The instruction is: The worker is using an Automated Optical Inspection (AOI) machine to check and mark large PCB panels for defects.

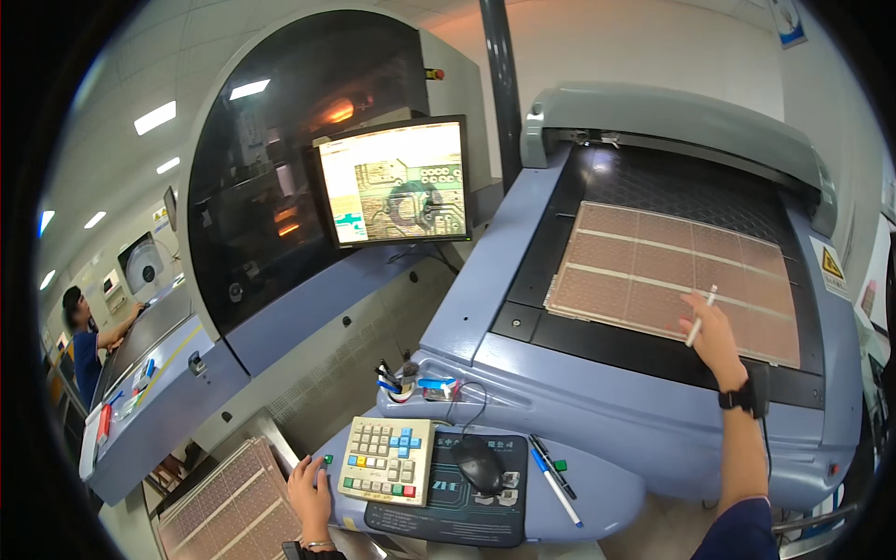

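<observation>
My right hand, with a dark band on its wrist, holds a slim white pen between the fingers. It is over the near right part of a copper-coloured circuit board panel, which lies on the machine's black bed. Whether the pen tip touches the panel I cannot tell. My left hand rests at the left edge of the console, its fingers stretched out beside a small green button. Right of that hand is a beige keypad with coloured keys.
A black mouse lies on a dark mouse pad; two pens are right of it. A monitor shows a magnified board. More panels are stacked lower left. A pen holder stands behind the keypad. Another person works far left.
</observation>
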{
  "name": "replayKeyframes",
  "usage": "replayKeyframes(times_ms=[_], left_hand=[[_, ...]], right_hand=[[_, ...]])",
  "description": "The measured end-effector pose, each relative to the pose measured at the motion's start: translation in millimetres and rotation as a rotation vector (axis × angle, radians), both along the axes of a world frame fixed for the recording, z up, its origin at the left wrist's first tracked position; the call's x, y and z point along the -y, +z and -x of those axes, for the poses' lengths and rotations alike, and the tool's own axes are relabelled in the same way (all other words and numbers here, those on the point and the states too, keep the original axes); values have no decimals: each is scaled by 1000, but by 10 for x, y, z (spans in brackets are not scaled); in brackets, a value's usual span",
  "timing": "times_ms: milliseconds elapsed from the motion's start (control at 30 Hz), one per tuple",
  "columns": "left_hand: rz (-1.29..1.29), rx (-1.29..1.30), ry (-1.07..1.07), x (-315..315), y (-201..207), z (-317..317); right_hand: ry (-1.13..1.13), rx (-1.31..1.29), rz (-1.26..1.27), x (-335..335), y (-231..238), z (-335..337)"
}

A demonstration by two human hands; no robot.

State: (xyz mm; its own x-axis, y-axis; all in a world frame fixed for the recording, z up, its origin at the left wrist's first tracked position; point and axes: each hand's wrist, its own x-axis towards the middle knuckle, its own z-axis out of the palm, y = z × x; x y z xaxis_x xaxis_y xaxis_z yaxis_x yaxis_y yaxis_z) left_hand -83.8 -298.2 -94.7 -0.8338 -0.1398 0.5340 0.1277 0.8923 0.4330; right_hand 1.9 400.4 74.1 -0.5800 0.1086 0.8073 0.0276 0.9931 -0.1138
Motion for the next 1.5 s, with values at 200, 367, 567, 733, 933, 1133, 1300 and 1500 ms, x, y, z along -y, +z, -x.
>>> replayKeyframes(times_ms=[200,367,567,733,933,1133,1300,1500], left_hand=[[-68,-5,-76,130,-58,52],[-242,-47,-251,124,325,29],[-332,-27,-448,-441,1212,-52],[16,-139,-535,-870,1673,-371],[50,-20,-586,-1081,1683,-407],[123,-3,-605,-1065,1643,-475],[125,29,-606,-1023,1565,-488],[56,88,-588,-1033,1519,-554]], right_hand=[[46,221,-66,-42,-84,407],[-18,405,-57,34,50,387],[-14,511,-224,-89,-80,435],[3,570,-332,48,-68,613],[-46,435,-443,-38,-186,563],[-40,439,-480,-65,-214,589],[-16,337,-486,-91,-263,595],[33,311,-493,-54,-228,620]])
